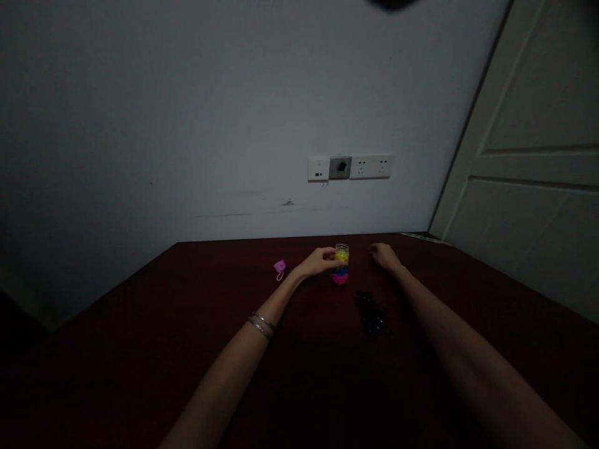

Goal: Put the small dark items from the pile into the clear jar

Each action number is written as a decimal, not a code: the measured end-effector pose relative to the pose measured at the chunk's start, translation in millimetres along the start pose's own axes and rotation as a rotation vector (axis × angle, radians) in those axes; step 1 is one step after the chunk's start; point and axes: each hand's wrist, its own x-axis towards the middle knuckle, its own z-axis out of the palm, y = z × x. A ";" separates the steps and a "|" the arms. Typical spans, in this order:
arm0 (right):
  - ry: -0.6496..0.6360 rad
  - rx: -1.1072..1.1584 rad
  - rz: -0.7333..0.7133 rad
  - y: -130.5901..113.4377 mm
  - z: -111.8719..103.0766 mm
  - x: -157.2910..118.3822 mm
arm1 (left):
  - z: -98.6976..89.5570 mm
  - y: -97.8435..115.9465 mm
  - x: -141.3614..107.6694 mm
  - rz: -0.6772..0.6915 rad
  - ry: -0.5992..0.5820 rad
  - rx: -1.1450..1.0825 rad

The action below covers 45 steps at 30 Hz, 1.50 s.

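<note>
Head view, dim. Clear jar (341,276) upright on the dark red surface (224,312), near the wall (224,149); contents banded yellow, blue, pink. Left hand (319,260) grips it from the left side, around the yellow band; bracelets (261,324) on that wrist. Right hand (384,255) rests on the surface right of the jar, apart from it, loosely curled; can't tell if it holds anything. Purple item with a pale loop (279,267) lies left of the jar; dark glossy bundle (372,313) lies nearer the person, too dark to identify.

Handling, judged: jar probably light, stiff-walled, smooth, so a bit slippery; glass or plastic unclear, treat as breakable. Best hold: around the mid-body, thumb opposite the others, kept upright in case the top is open.
</note>
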 end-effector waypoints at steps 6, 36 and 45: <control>0.096 0.486 -0.079 -42.2 -44.2 -5.6 | -0.8 0.9 -1.7 0.036 -0.015 -0.008; -0.020 0.512 -0.490 -100.3 -107.0 -53.6 | -1.7 0.5 -1.6 0.011 -0.031 -0.002; -0.108 0.548 -0.305 -57.1 -75.1 -58.4 | -11.2 3.2 -0.3 0.013 -0.184 0.137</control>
